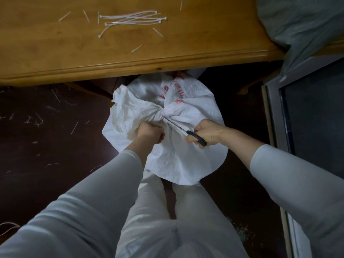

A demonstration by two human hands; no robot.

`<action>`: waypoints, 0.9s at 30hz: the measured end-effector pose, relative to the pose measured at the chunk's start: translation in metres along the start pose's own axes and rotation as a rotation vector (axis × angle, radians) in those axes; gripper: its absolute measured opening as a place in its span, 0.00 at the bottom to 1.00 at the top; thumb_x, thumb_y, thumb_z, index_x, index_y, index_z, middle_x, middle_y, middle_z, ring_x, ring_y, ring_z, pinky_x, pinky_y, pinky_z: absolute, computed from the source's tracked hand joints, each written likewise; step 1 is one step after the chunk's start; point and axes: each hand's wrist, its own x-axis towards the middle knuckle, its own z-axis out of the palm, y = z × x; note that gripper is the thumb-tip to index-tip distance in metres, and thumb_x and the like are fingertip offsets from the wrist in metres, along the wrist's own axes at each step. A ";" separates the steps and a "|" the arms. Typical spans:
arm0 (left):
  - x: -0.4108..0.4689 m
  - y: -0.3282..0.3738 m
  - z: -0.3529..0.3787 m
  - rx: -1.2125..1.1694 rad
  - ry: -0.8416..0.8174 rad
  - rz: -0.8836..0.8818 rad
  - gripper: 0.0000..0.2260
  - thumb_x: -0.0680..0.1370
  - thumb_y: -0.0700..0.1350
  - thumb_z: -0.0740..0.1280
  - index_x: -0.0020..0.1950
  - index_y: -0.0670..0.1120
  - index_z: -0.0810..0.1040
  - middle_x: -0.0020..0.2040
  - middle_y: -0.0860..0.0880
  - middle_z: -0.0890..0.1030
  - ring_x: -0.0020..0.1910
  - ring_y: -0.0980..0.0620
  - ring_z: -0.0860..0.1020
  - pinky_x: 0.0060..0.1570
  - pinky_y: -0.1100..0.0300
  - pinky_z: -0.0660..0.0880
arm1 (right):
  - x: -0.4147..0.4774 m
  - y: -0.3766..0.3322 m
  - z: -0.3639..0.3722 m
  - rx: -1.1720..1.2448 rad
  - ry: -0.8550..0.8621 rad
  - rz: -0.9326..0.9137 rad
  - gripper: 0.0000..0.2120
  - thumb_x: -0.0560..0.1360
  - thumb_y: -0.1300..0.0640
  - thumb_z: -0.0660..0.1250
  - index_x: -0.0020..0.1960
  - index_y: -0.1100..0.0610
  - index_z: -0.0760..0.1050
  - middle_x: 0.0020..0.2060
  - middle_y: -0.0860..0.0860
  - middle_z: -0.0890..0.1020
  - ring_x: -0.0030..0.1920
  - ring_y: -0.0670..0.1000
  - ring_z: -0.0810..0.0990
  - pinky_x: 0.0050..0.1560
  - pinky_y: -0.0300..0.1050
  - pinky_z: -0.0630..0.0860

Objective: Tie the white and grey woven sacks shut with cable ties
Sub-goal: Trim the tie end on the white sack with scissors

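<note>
One white woven sack point(178, 161) stands on the dark floor point(46, 146), its far side tucked under the edge of the wooden table point(55, 58). The crinkled fabric carries red print and is gathered into a tight neck with radiating pleats. The left hand point(149, 134) sits just on the near side of that neck, fist closed round a bunch of the fabric. The right hand point(206, 134) grips one pair of black-handled scissors point(197, 138), whose thin metal blades reach across the sack to touch the neck. One grey sack point(297, 21) slumps over the table's right end. On the tabletop lies a loose bundle of about six white cable ties point(130, 19); they overlap, so the count is unsure. Around it are six short offcuts point(136, 48).
</note>
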 end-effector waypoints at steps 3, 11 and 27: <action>-0.013 0.003 0.007 -0.052 -0.099 -0.012 0.09 0.76 0.33 0.64 0.36 0.39 0.73 0.31 0.42 0.74 0.19 0.53 0.73 0.17 0.69 0.70 | -0.010 0.004 -0.013 -0.148 -0.194 0.132 0.29 0.61 0.31 0.70 0.40 0.58 0.77 0.35 0.52 0.80 0.27 0.47 0.68 0.29 0.38 0.64; -0.032 0.052 0.008 -0.280 -0.200 0.054 0.05 0.74 0.33 0.66 0.39 0.38 0.75 0.31 0.43 0.75 0.20 0.55 0.73 0.20 0.68 0.71 | -0.038 -0.001 -0.066 -0.076 0.088 0.034 0.23 0.59 0.38 0.76 0.39 0.56 0.77 0.31 0.51 0.75 0.31 0.47 0.71 0.29 0.37 0.64; -0.007 0.158 -0.066 -0.286 0.180 0.444 0.12 0.77 0.34 0.60 0.57 0.39 0.79 0.57 0.43 0.80 0.58 0.47 0.77 0.60 0.59 0.71 | 0.016 -0.133 -0.129 0.016 0.922 -0.113 0.23 0.66 0.47 0.75 0.55 0.59 0.76 0.52 0.56 0.81 0.52 0.57 0.79 0.37 0.43 0.68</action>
